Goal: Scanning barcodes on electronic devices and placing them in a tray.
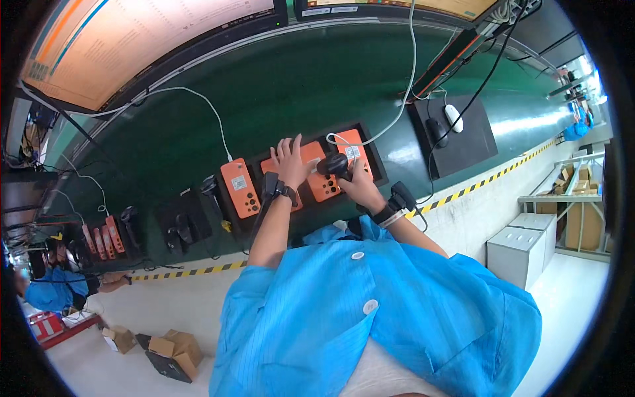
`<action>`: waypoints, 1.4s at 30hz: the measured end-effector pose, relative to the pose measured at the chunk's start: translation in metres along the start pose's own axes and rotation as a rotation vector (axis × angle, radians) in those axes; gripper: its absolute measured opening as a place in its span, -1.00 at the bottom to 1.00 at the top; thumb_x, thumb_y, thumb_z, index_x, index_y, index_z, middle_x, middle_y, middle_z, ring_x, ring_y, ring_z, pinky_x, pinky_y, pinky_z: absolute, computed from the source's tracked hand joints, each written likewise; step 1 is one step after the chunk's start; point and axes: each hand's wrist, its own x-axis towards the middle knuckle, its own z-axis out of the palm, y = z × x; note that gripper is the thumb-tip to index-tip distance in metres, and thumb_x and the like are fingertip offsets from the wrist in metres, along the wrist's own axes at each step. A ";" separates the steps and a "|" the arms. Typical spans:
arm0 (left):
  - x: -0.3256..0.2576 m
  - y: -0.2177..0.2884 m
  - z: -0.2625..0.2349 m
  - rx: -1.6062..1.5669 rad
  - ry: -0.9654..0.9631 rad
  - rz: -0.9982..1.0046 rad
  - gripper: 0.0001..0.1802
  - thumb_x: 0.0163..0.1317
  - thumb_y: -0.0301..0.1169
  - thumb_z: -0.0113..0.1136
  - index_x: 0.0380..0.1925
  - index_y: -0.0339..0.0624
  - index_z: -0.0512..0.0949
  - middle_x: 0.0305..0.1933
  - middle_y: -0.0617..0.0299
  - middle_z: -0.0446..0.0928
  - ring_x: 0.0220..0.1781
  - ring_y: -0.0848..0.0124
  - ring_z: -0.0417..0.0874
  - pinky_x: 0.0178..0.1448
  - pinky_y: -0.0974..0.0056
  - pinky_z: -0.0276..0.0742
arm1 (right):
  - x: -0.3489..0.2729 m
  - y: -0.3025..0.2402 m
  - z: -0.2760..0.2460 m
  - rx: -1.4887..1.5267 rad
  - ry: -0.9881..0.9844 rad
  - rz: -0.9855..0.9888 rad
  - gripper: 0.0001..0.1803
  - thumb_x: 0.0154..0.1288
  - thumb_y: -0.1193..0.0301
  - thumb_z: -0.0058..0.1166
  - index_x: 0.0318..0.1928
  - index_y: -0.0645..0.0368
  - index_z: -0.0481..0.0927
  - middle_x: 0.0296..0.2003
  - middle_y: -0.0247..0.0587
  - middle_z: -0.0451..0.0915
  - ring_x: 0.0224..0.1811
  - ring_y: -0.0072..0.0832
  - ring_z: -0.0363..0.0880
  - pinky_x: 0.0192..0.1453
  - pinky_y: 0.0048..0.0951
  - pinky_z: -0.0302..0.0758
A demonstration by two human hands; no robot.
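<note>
Your right hand (359,185) hides most of the black scanner (333,164) it's clenched around, right above the orange phones (324,185) in the black tray (377,153) on the green table (278,92). Left hand (289,162) lies flat, fingers (286,144) spread on one phone.

Phones (241,188) in tray (378,159) — mouse (453,118) lies right.

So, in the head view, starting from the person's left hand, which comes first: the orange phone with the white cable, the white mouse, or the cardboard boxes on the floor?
From the left hand:
1. Orange phone, just to its left.
2. White mouse, off to the right on a black pad.
3. Cardboard boxes, low on the floor.
</note>
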 end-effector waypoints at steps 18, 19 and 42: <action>-0.005 0.001 -0.001 0.032 0.000 0.031 -0.03 -0.01 0.01 0.38 0.40 0.07 0.16 0.35 0.09 0.21 0.50 0.11 0.06 0.53 -0.21 -0.26 | 0.008 0.015 0.020 -0.062 0.003 -0.021 -0.49 0.17 0.37 0.20 -0.04 0.38 0.23 -0.17 0.24 0.51 -0.09 0.04 0.57 -0.05 -0.08 0.49; -0.007 0.001 -0.002 0.033 -0.028 0.013 -0.04 -0.01 0.00 0.38 0.39 0.07 0.17 0.33 0.11 0.22 0.49 0.12 0.06 0.53 -0.21 -0.26 | 0.007 0.014 0.021 -0.052 -0.032 -0.016 -0.49 0.17 0.38 0.19 -0.05 0.39 0.21 -0.18 0.25 0.51 -0.09 0.04 0.58 -0.05 -0.09 0.49; -0.030 0.022 -0.016 -0.210 0.087 -0.061 -0.16 0.15 -0.17 0.31 0.34 -0.24 0.15 0.35 -0.19 0.12 0.45 -0.04 0.11 0.45 -0.13 0.05 | 0.042 0.033 -0.046 -0.152 0.308 -0.019 -0.44 0.23 0.40 0.16 0.05 0.45 0.14 -0.28 0.34 0.56 -0.18 0.24 0.56 -0.16 0.04 0.50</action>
